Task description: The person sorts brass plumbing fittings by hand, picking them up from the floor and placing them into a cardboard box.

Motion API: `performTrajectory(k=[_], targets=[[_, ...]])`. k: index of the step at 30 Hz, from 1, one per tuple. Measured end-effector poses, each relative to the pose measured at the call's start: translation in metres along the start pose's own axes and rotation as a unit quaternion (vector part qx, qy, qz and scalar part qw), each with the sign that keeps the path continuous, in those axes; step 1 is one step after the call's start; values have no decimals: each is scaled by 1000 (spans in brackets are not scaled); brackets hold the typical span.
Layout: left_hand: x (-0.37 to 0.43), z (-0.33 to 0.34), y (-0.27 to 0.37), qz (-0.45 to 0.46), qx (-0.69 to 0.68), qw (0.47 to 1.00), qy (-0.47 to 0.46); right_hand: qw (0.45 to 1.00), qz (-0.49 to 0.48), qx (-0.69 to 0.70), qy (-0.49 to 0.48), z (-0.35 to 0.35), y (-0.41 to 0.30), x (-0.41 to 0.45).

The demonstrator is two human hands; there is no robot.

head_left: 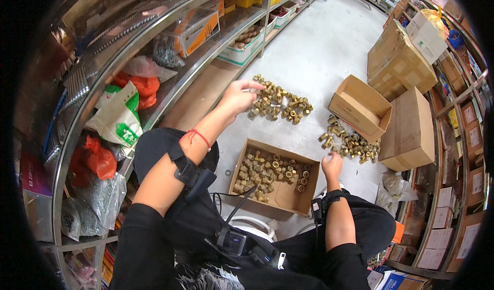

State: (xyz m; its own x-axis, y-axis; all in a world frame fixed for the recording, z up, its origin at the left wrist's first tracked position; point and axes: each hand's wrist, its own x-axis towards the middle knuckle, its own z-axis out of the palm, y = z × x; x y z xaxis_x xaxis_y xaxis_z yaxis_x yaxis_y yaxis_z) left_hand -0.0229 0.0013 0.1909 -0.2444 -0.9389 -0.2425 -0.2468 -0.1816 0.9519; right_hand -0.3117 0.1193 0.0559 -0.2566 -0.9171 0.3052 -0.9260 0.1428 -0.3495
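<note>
My left hand (240,97) reaches to the left edge of a loose pile of brass fittings (278,101) on the floor, its fingers apart; whether the fingertips touch a fitting is unclear. My right hand (332,165) is curled just right of an open cardboard box (285,203), below a second pile of brass fittings (357,143); its fingertips are too small to show whether something is between them. Brass nuts and fittings (262,170) lie in the box, with bare cardboard at its lower middle. Bits of clear plastic are mixed into both floor piles.
An empty open carton (361,104) rests tilted against a closed cardboard box (411,131), behind the right pile. A larger carton (401,62) stands farther back. Metal shelves (154,108) with bags and boxes line the left; more shelving (444,147) stands right. A cable hangs near the box.
</note>
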Motion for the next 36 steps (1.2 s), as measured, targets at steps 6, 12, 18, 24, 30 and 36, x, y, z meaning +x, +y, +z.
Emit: performTrajectory(k=[6, 12, 18, 24, 30, 36], targets=[[4, 5, -9, -41, 2, 996, 77, 988, -52, -147, -5, 30, 15, -11], [32, 2, -50, -124, 114, 979, 115, 988, 92, 108, 62, 57, 13, -2], [71, -15, -115, 30, 305, 938, 161, 982, 172, 22, 81, 91, -5, -6], [103, 10, -107, 41, 390, 916, 88, 953, 302, 23, 25, 116, 4, -14], [149, 30, -114, 25, 494, 867, 60, 933, 354, 40, -50, 80, -21, 1], [200, 55, -112, 96, 625, 775, 5, 947, 319, -36, 21, 109, -12, -10]])
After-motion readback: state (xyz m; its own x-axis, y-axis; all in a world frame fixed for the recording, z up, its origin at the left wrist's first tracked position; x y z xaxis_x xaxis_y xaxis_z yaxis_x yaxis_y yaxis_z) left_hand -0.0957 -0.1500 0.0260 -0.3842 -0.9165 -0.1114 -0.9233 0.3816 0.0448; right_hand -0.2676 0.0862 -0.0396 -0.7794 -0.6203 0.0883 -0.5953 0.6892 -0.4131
